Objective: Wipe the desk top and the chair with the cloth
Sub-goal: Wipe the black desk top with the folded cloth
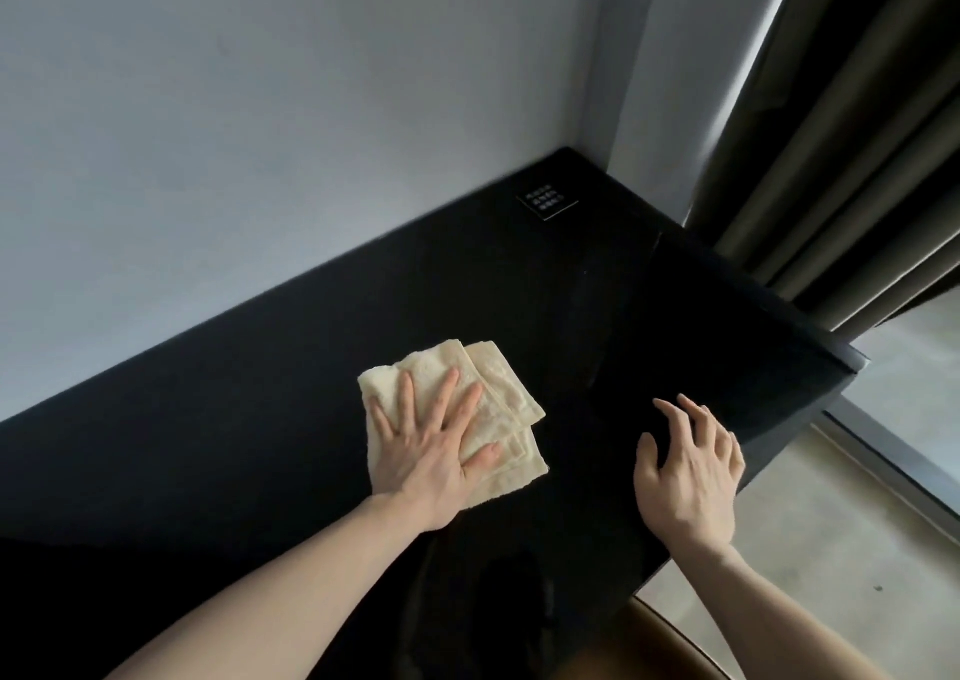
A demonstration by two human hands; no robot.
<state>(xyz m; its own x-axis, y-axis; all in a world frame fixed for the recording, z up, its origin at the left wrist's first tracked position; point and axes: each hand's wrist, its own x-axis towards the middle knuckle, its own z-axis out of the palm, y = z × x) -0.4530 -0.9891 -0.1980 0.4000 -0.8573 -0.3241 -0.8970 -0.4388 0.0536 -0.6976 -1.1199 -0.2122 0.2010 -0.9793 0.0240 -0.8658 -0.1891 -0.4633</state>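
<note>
A person's left hand (pixel 426 450) presses flat on a folded cream cloth (pixel 498 393) lying on the black table (pixel 260 393), fingers straight and spread across the fabric, the thumb resting on the cloth's near right part. The cloth sits roughly midway between the table's wall edge and its front edge, with its right and far parts showing past the hand. The right hand (pixel 691 471) is over the table near the right end, just inside the front edge, its grip loose: fingers slightly bent and apart, holding nothing; whether the fingertips touch the surface cannot be told. A small black square plate (pixel 547 202) with pale markings lies near the table's far right corner, well apart from the cloth. Dark curtains (pixel 841 159) hang beyond the right end, beside a pale wall (pixel 260 133). A curved brown chair edge (pixel 675 638) shows below the front edge.
</note>
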